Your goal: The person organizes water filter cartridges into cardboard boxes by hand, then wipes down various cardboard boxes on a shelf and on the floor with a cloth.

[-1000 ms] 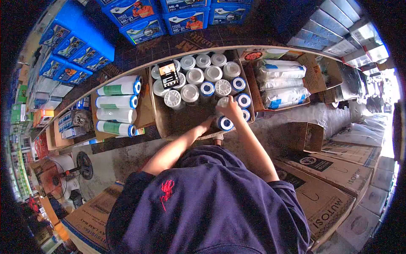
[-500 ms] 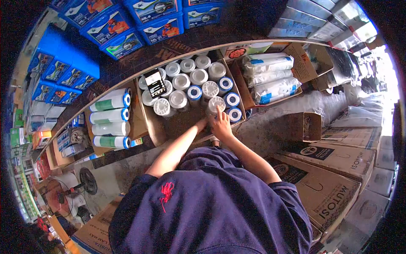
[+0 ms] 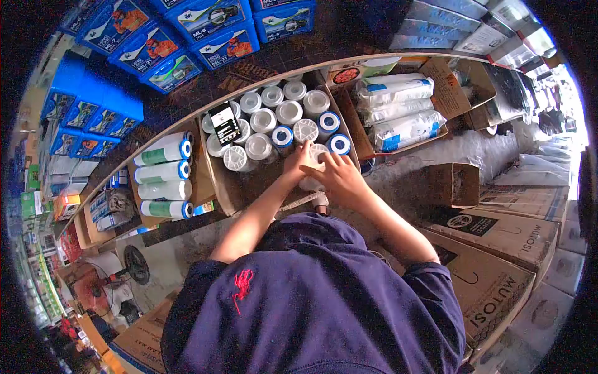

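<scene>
White cylindrical water filter cartridges (image 3: 258, 146) stand upright in an open cardboard box (image 3: 246, 190); several others show blue end rings (image 3: 283, 136). At the box's near right side, my left hand (image 3: 298, 164) wraps the left side of one white filter cartridge (image 3: 311, 184). My right hand (image 3: 341, 178) is curled over its right side, fingers bent near the top. The two hands almost meet and cover much of that cartridge. A phone (image 3: 225, 124) with a lit screen lies on the cartridges at the left of the box.
Wrapped filters (image 3: 163, 171) lie in a carton on the left. Plastic-bagged packs (image 3: 398, 112) fill a carton on the right. Blue cases (image 3: 218, 43) are stacked beyond. Large cartons (image 3: 498, 296) stand at my right, and a fan (image 3: 87, 287) at lower left.
My left hand has moved from the box's near edge up onto the cartridge. My right hand has shifted right and down, from touching its top to curling around it. The view has shifted slightly.
</scene>
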`<state>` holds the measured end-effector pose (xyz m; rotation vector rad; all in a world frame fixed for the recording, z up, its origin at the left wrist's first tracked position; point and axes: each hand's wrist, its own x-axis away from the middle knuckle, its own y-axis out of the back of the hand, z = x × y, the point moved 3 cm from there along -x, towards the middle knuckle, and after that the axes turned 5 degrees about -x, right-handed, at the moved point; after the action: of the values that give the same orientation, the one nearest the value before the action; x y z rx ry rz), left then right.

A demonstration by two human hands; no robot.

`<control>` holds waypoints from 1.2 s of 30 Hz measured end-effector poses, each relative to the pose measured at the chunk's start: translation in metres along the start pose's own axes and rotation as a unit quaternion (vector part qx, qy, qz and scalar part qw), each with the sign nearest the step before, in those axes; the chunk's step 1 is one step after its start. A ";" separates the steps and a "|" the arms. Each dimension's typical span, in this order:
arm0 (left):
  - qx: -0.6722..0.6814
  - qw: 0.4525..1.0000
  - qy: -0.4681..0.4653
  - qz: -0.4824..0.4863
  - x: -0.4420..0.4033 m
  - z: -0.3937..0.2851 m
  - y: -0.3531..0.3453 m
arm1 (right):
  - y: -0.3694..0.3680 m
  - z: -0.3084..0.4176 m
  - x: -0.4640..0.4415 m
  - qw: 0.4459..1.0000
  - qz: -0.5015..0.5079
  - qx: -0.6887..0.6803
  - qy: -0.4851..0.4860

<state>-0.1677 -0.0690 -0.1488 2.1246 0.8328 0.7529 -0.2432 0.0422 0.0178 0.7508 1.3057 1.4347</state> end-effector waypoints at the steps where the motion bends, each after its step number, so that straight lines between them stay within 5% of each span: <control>1: 0.001 1.000 0.003 -0.002 0.000 0.002 -0.001 | 0.012 0.000 0.002 1.000 0.005 -0.008 -0.001; 5: 0.066 0.996 -0.057 -0.012 0.003 0.023 -0.004 | 0.053 0.001 0.009 0.999 0.043 -0.013 -0.010; 7: 0.111 0.984 -0.084 -0.107 0.011 0.024 0.011 | 0.061 -0.004 0.015 0.999 0.048 0.011 -0.014; 14: 0.028 0.994 -0.023 -0.101 0.035 0.033 0.012 | 0.123 -0.021 0.019 0.970 -0.003 -0.164 -0.179; 17: -0.027 0.995 0.064 -0.072 0.049 0.004 0.018 | 0.110 -0.026 0.020 0.972 -0.054 -0.163 -0.161; 18: -0.067 0.991 -0.019 -0.115 0.046 0.017 0.004 | 0.108 -0.024 0.019 0.974 -0.050 -0.153 -0.159; 23: -0.043 0.997 0.003 -0.065 0.063 0.027 0.004 | 0.103 -0.017 0.012 0.963 -0.103 -0.169 -0.184; 26: -0.212 0.962 -0.162 -0.062 0.075 0.026 0.005 | 0.092 -0.023 0.009 0.950 -0.132 -0.165 -0.228; 29: -0.074 0.990 -0.084 -0.085 0.093 0.027 0.015 | 0.082 -0.027 0.008 0.947 -0.175 -0.109 -0.246; 36: -0.030 0.984 -0.148 -0.091 0.079 0.001 0.005 | 0.078 -0.020 0.004 0.944 -0.211 -0.108 -0.227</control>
<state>-0.1161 -0.0135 -0.1261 2.0103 0.8162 0.3507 -0.2829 0.0469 0.0874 0.5661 0.8650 0.9641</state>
